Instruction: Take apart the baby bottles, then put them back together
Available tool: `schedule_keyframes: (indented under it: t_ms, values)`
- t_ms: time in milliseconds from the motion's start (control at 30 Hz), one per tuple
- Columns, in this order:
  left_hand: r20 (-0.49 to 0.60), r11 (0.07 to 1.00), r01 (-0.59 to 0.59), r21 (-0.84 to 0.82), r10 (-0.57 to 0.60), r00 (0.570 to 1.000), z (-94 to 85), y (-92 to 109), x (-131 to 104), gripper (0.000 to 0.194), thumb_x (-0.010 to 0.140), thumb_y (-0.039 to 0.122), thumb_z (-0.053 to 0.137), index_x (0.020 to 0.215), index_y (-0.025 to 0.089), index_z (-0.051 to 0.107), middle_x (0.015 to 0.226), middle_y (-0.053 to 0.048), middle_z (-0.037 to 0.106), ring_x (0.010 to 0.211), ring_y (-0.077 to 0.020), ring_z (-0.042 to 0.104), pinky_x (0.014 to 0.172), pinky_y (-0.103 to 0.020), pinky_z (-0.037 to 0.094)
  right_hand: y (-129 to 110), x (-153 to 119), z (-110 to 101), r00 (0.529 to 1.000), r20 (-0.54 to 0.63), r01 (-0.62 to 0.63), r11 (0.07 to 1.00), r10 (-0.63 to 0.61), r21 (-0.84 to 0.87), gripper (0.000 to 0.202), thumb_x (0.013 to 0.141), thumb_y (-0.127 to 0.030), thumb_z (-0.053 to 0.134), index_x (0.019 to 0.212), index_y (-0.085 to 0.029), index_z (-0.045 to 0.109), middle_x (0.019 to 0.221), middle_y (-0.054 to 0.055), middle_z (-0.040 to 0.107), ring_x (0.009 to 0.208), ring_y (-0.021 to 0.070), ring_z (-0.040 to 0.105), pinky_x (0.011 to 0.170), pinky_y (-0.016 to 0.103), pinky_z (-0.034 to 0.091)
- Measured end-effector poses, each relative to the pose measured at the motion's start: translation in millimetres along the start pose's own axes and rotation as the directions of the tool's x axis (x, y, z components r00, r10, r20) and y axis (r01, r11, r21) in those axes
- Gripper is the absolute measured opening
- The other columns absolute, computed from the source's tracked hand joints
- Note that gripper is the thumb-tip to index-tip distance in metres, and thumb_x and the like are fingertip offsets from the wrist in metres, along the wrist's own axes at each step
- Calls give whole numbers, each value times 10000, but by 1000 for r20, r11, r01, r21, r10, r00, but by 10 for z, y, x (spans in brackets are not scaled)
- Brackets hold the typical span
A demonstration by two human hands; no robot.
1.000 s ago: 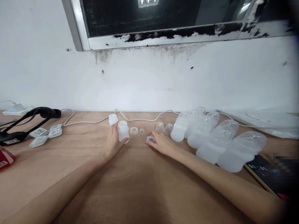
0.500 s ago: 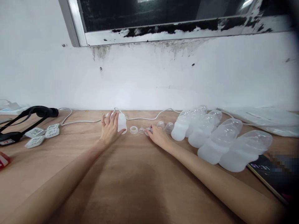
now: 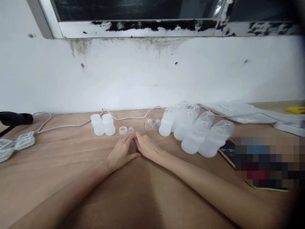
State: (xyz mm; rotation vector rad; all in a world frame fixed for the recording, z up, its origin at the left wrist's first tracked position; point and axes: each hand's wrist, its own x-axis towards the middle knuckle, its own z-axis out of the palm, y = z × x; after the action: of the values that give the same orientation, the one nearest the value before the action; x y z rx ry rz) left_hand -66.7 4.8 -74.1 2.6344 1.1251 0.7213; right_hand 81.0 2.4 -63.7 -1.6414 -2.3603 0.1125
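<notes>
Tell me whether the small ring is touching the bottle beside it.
Apart: the head view shows a visible gap between the ring and bottle.

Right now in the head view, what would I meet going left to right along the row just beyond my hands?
Frosted bottle, second frosted bottle, pale ring, clear teat, clear dome, second clear dome, then the cluster of bottles with clear domed caps.

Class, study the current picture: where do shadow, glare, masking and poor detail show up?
Head view: shadow darkens the table at lower centre; head view: a bright streak glares on the window; head view: pixelated squares cover much of the dark panel, and blackness fills the right-hand corners; head view: the clear piece between the left hand and right hand is partly hidden, its detail lost.
</notes>
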Motion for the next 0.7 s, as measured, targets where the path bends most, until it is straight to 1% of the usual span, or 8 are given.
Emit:
schedule_keyframes:
  t_ms: [133, 200, 300, 367, 433, 533, 600, 700]
  values:
    - [38, 982, 108, -153, -103, 994, 8, -69, 115, 291, 727, 318, 517, 983, 184, 552, 889, -18, 599, 810, -155, 545, 738, -258, 411, 45, 20, 77, 996, -84, 31, 973, -12, 230, 169, 838, -237, 327, 852, -127, 454, 762, 94, 603, 681, 171, 572, 547, 236, 344]
    - [93, 975, 143, -172, -128, 987, -20, -132, 150, 310, 698, 355, 548, 953, 181, 572, 836, -11, 605, 747, -151, 547, 684, -248, 415, 79, 26, 113, 998, -65, 11, 922, 15, 387, 180, 850, -258, 310, 814, -139, 440, 655, 41, 571, 597, 128, 551, 536, 217, 354]
    - [145, 972, 197, -127, -179, 973, -79, -206, 151, 378, 677, 407, 555, 974, 173, 561, 831, -17, 596, 726, -155, 536, 658, -253, 414, 125, 26, 131, 998, 42, -3, 733, -35, 680, 265, 877, -347, 227, 825, -154, 401, 472, -55, 415, 407, 77, 449, 450, 186, 337]
    - [155, 980, 194, -36, -186, 970, -148, -224, 125, 396, 681, 417, 546, 992, 172, 550, 891, -31, 585, 781, -168, 530, 700, -274, 407, 161, 29, 96, 999, 3, 22, 681, -36, 732, 295, 864, -407, 248, 834, -157, 402, 479, -63, 406, 404, 72, 436, 447, 184, 337]
    - [155, 981, 128, 147, -151, 976, -244, -212, 92, 358, 694, 397, 532, 969, 170, 562, 944, -52, 571, 860, -200, 510, 758, -317, 382, 211, 44, 28, 993, -106, 26, 802, 47, 597, 279, 845, -411, 319, 857, -155, 432, 587, -22, 503, 514, 88, 496, 524, 202, 368]
    - [148, 885, 1, 465, -79, 986, -389, -167, 59, 281, 710, 320, 513, 918, 150, 596, 1012, -103, 534, 957, -259, 449, 804, -380, 335, 300, 107, -70, 975, -177, -101, 974, 138, 201, 250, 852, -346, 336, 951, -149, 453, 821, 63, 576, 743, 143, 546, 655, 246, 381]
    - [142, 795, -27, 606, -75, 987, -443, -144, 64, 247, 701, 262, 517, 865, 106, 614, 1027, -153, 510, 980, -294, 420, 802, -399, 326, 341, 184, -87, 976, -144, -163, 986, 166, 30, 271, 860, -321, 312, 989, -127, 451, 863, 106, 578, 798, 186, 553, 662, 271, 385]
    - [155, 719, -7, 695, -141, 978, -440, -127, 117, 207, 705, 168, 492, 809, 42, 620, 964, -206, 511, 967, -322, 423, 783, -408, 339, 345, 330, -35, 976, -112, -192, 981, 187, -34, 287, 851, -294, 314, 989, -92, 465, 861, 150, 581, 810, 242, 561, 641, 309, 395]
